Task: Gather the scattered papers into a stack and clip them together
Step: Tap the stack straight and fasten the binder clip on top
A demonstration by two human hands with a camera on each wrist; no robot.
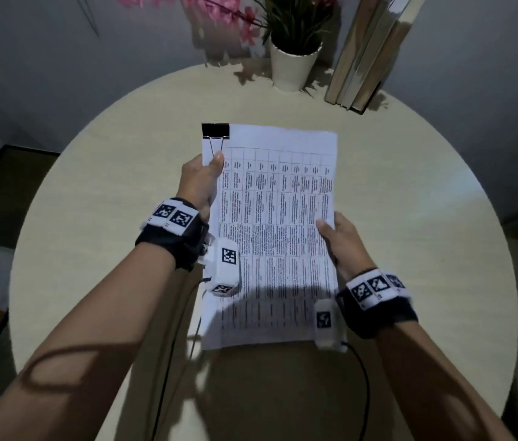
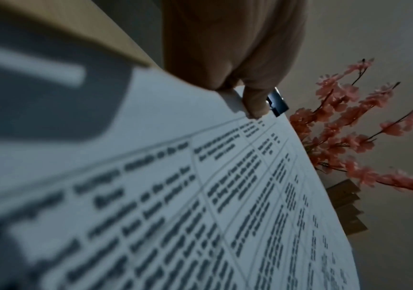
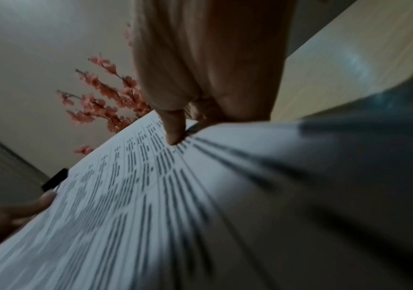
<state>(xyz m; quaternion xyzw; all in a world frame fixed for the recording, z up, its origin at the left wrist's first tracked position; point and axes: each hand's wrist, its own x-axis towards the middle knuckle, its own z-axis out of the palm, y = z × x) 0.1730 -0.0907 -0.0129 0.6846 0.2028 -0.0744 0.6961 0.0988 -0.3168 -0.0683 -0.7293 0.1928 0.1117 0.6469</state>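
A stack of white printed papers (image 1: 276, 237) with a table of text is held above the round table. A black binder clip (image 1: 215, 131) is clamped on its far left corner, its wire handle folded down onto the page. My left hand (image 1: 202, 176) pinches the stack's left edge just below the clip, thumb on top over the handle's end. My right hand (image 1: 340, 240) pinches the right edge at mid-height, thumb on top. The left wrist view shows the papers (image 2: 200, 196) and the clip (image 2: 278, 103) beyond my thumb. The right wrist view shows the papers (image 3: 150, 206) and clip (image 3: 55, 179).
The beige round table (image 1: 92, 218) holds a white pot with a green plant (image 1: 292, 65) and pink blossom sprays (image 1: 219, 7) at the back. Several books (image 1: 369, 58) lean upright to the pot's right. Dark floor lies around the table's edge.
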